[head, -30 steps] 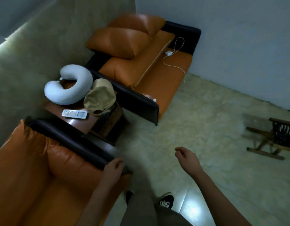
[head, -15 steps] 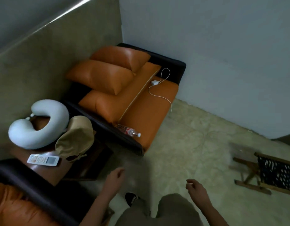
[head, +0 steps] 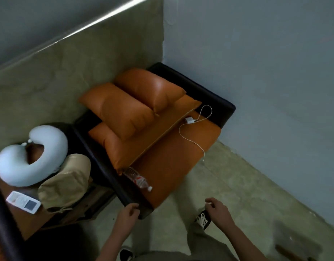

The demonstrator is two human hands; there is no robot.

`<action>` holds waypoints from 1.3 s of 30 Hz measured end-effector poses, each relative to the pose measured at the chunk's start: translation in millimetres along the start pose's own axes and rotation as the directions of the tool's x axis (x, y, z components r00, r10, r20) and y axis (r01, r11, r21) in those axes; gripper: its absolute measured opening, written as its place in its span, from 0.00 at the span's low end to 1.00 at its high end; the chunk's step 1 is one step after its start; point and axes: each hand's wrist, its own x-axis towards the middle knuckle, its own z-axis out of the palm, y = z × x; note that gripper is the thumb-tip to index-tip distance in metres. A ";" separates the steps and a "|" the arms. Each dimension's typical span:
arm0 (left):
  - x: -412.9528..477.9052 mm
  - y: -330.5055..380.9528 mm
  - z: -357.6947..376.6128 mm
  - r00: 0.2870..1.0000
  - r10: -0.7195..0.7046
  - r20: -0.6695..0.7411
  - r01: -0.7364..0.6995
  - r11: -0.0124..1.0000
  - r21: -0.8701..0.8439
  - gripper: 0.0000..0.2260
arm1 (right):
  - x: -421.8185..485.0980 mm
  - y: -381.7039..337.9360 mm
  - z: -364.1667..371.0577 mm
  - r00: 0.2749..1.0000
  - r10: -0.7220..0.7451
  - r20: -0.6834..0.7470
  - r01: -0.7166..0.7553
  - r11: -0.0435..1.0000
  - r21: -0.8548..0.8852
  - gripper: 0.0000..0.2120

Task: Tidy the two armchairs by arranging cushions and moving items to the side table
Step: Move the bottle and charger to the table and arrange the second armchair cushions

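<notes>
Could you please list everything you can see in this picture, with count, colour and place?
armchair: one, orange with black frame, in the corner
cushions: two, orange, at the armchair's back
charger: one, white with cable, on the seat
water bottle: one, clear, lying on the seat by the armrest
side table: one, brown, left of the armchair
neck pillow: one, white, on the side table
cap: one, beige, on the side table
remote: one, white, on the side table
shoes: two, black and white, on the floor
left hand: at the armrest's front end
right hand: empty, above the floor
</notes>
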 end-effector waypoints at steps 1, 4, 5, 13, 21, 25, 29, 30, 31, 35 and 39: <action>2.0 9.1 8.6 0.999 -0.038 -0.039 0.037 0.999 -0.028 0.07 | 14.2 -8.7 -17.1 0.999 -0.033 0.031 0.034 0.999 -0.038 0.14; 17.0 49.4 29.9 0.991 -0.074 -0.113 0.061 0.992 -0.109 0.07 | 61.2 -38.3 -61.2 0.987 -0.125 0.099 0.135 0.986 -0.100 0.16; 21.8 62.7 35.3 0.990 -0.079 -0.120 0.065 0.991 -0.119 0.08 | 76.1 -49.9 -72.3 0.980 -0.154 0.124 0.169 0.978 -0.121 0.16; 47.3 89.7 30.5 0.956 -0.193 -0.221 0.126 0.950 -0.284 0.11 | 151.7 -153.6 -56.8 0.836 -0.354 0.419 0.482 0.840 -0.251 0.18; 84.9 64.4 20.2 0.858 -0.387 -0.337 0.170 0.834 -0.525 0.16 | 207.4 -210.5 16.5 0.701 -0.321 0.637 0.548 0.814 -0.193 0.12; 101.1 51.0 39.4 0.818 -0.466 -0.337 0.175 0.760 -0.626 0.16 | 240.2 -212.2 57.6 0.621 -0.265 0.738 0.581 0.788 -0.206 0.15; 117.5 35.3 51.8 0.748 -0.536 -0.392 0.160 0.719 -0.677 0.14 | 269.0 -191.1 103.9 0.572 -0.211 0.793 0.556 0.810 -0.185 0.17; 121.2 31.3 52.7 0.738 -0.532 -0.416 0.148 0.728 -0.669 0.14 | 274.9 -181.3 116.4 0.580 -0.214 0.786 0.543 0.821 -0.177 0.17; 125.7 27.3 53.2 0.735 -0.523 -0.432 0.128 0.733 -0.669 0.14 | 280.2 -171.2 129.0 0.594 -0.215 0.776 0.521 0.837 -0.166 0.17; 147.8 21.2 58.2 0.788 -0.451 -0.419 0.035 0.712 -0.701 0.16 | 297.6 -132.3 180.4 0.692 -0.244 0.680 0.418 0.903 -0.101 0.19; 156.4 12.6 69.7 0.849 -0.316 -0.424 -0.057 0.743 -0.667 0.19 | 303.7 -94.4 228.4 0.796 -0.294 0.529 0.403 0.910 -0.101 0.22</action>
